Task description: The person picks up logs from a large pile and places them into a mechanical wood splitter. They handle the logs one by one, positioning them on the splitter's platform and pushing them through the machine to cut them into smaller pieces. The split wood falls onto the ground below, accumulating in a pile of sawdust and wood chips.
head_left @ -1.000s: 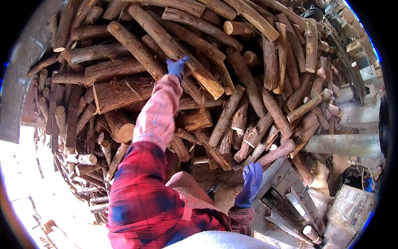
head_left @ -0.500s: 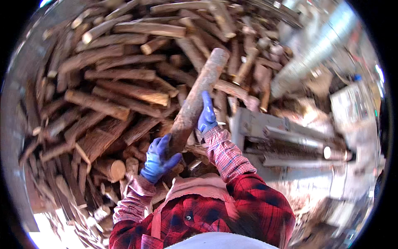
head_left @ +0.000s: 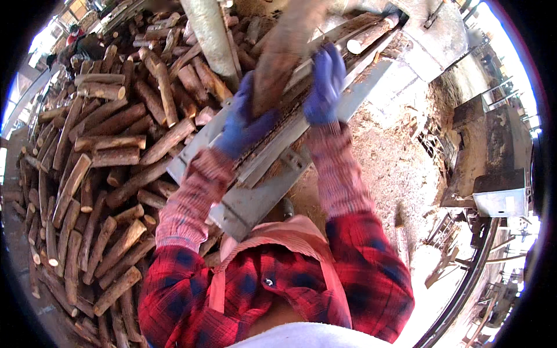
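A bark-covered log (head_left: 277, 72), smeared by motion at its far end, is tilted over a long metal trough (head_left: 272, 152). My left hand (head_left: 245, 124), in a blue-purple glove, is wrapped around the log's near end. My right hand (head_left: 326, 87), gloved alike, is raised just right of the log with its fingers stretched upward. A strip of the trough shows between that hand and the log. Farther up the trough lies another log (head_left: 371, 36) with a pale cut end.
A large heap of cut logs (head_left: 110, 145) fills the left side. A thick pale post (head_left: 212, 40) rises behind the trough. Sawdust (head_left: 383, 151) covers the floor at right, near a grey metal box (head_left: 500, 202) and a long curved rail (head_left: 473, 284).
My view and body have turned right, from the heap to the trough. The log has come along and is now over the trough. My right hand has come away from its side.
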